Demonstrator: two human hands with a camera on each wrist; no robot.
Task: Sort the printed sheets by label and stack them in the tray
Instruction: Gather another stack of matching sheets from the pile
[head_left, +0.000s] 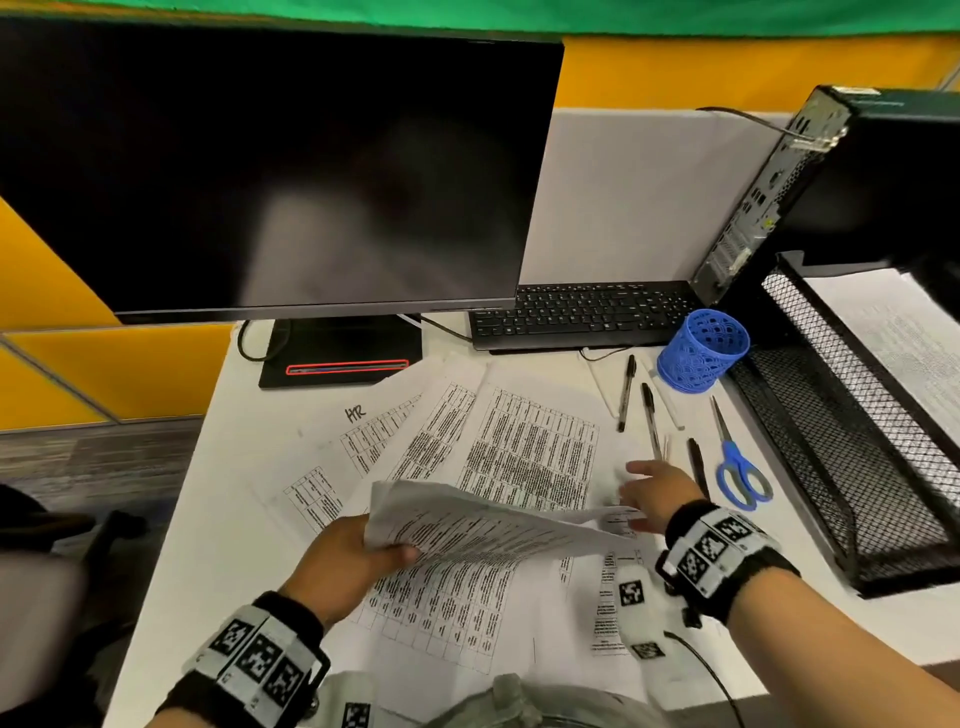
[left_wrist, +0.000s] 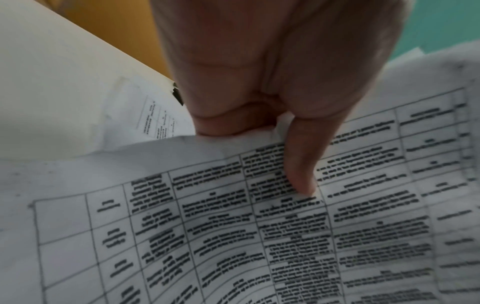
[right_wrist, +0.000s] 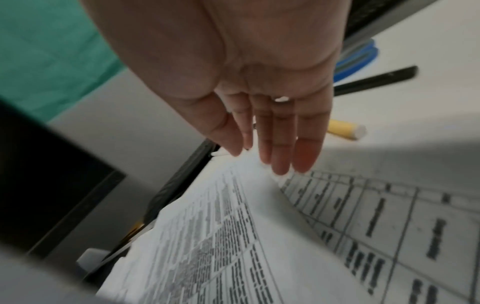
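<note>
A person's left hand (head_left: 343, 558) lifts a small bundle of printed sheets (head_left: 483, 525) off the white tabletop (head_left: 249, 457), its grip clamped on the bundle's near-left corner with the thumb (left_wrist: 301, 164) pressed flat on the printed table and the fingers curled beneath. The right hand (head_left: 657, 493) hovers at the bundle's far right edge, its grip released, fingers (right_wrist: 280, 148) straight and together above the paper; whether they touch it cannot be told. More sheets (head_left: 524, 447) lie fanned across the tabletop under and beyond the lifted ones, one (head_left: 363, 431) at the left marked "HR" by hand. The black mesh tray (head_left: 852, 431) stands at the right edge of the tabletop, well apart from the hands, with paper (head_left: 893, 332) already lying on its upper tier. Between tray and sheets lie blue-handled scissors (head_left: 740, 470), several pens (head_left: 626, 392) and a blue pen cup (head_left: 704, 348). A dark monitor (head_left: 270, 166) and keyboard (head_left: 582, 312) sit behind.
</note>
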